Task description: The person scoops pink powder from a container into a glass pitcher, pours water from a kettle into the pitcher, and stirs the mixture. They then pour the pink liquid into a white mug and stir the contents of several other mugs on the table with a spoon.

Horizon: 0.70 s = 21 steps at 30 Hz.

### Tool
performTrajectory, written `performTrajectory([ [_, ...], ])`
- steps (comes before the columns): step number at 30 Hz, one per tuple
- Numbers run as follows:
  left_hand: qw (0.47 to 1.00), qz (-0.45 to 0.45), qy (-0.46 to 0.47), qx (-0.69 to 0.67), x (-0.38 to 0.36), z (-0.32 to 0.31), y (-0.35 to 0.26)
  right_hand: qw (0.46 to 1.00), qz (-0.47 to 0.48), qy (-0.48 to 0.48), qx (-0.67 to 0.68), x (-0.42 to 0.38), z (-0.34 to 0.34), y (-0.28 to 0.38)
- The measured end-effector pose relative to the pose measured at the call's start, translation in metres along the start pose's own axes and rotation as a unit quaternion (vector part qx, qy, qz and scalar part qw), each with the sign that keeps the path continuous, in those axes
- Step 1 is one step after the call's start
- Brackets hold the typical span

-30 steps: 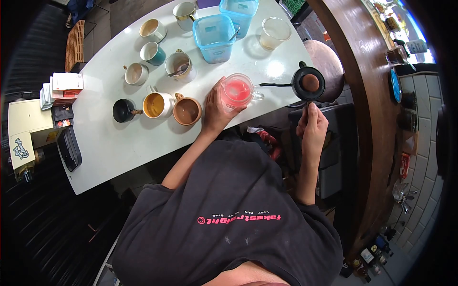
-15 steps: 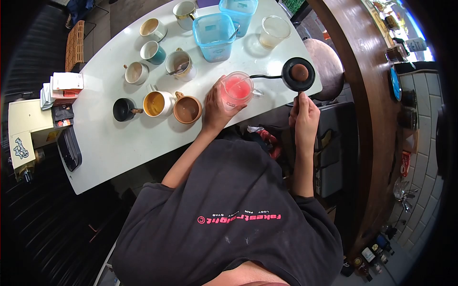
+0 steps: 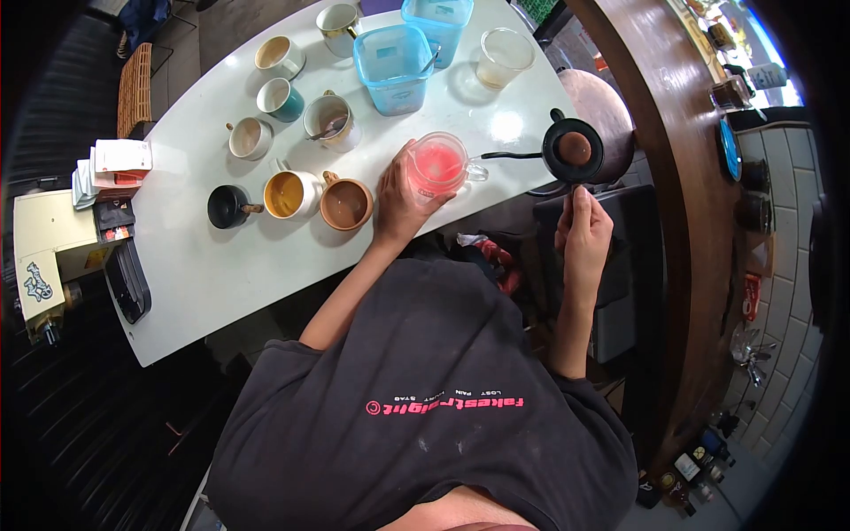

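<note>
My left hand [image 3: 405,190] is wrapped round the side of a clear glass jug [image 3: 440,184] with pink liquid in it. The jug is on the white table, its glass handle pointing right. In my right hand [image 3: 586,221], fingers closed, is a black gooseneck kettle [image 3: 591,168] with a round brown knob on its lid. The kettle is held beyond the table's right edge. Its thin spout points left, with the tip beside the jug's rim, near the jug handle. Just left of my left hand stands a brown mug [image 3: 347,208] with brown liquid.
Several cups stand to the left, among them a white mug with yellowish liquid [image 3: 289,195], a black cup [image 3: 228,205] and a teal cup [image 3: 281,100]. Behind the jug are a blue plastic tub [image 3: 394,84] with a spoon and a clear cup [image 3: 505,58]. A wooden counter [image 3: 677,177] runs along the right.
My right hand has moved the kettle right and slightly toward me, so the spout tip has left the space over the jug. My left hand and the jug have stayed in place.
</note>
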<state>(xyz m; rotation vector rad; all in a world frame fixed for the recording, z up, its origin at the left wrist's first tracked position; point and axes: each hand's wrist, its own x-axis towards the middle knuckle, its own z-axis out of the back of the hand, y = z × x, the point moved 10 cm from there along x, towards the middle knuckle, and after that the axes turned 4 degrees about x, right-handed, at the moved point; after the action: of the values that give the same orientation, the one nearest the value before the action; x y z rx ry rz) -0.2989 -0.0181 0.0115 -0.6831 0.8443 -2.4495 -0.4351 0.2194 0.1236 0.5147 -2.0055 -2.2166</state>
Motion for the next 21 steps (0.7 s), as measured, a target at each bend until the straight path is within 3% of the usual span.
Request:
performTrajectory([
  [11, 1.0, -0.002, 0.01, -0.001, 0.001, -0.003, 0.003, 0.999, 0.003, 0.053, 0.007, 0.012, -0.026, -0.018],
  [21, 1.0, -0.018, 0.006, 0.001, -0.001, -0.001, 0.001, 0.999, 0.017, 0.028, 0.006, 0.014, -0.024, -0.012],
])
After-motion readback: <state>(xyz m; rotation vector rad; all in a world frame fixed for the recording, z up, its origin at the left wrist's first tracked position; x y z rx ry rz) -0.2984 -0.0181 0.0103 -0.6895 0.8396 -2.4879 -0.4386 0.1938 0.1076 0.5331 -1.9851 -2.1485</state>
